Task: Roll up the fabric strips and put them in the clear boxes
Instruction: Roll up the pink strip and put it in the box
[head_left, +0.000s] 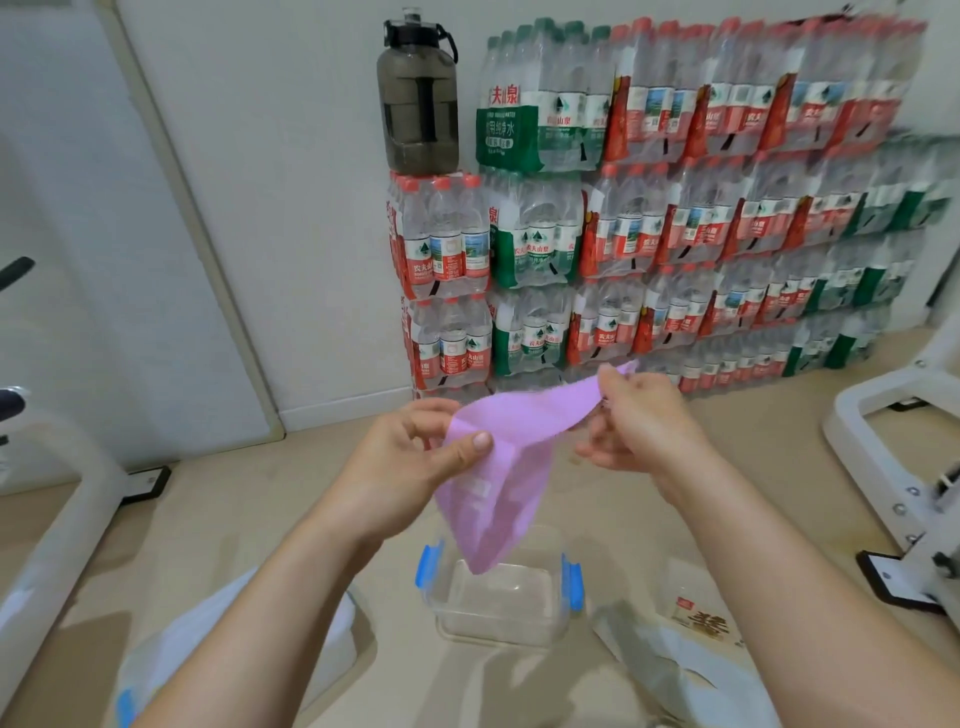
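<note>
On the beige floor nearest the person, a clear box (519, 631) with blue side clips stands open between a white bag (218, 639) on the left and a crumpled plastic bag (670, 660) on the right. Above it, both forearms reach forward and hold up a pink fabric strip (498, 499), unrolled. The left hand (410, 452) pinches it near the fold, thumb pressed on the front and fingers curled behind. The right hand (644, 421) pinches the upper end between thumb and fingertips. The strip's loose lower end hangs down over the box's opening; whether it touches the box cannot be told. Beyond, shrink-wrapped packs of water bottles (675, 234) are stacked against the white wall, with a dark jug (418, 98) on top at their left end.
</note>
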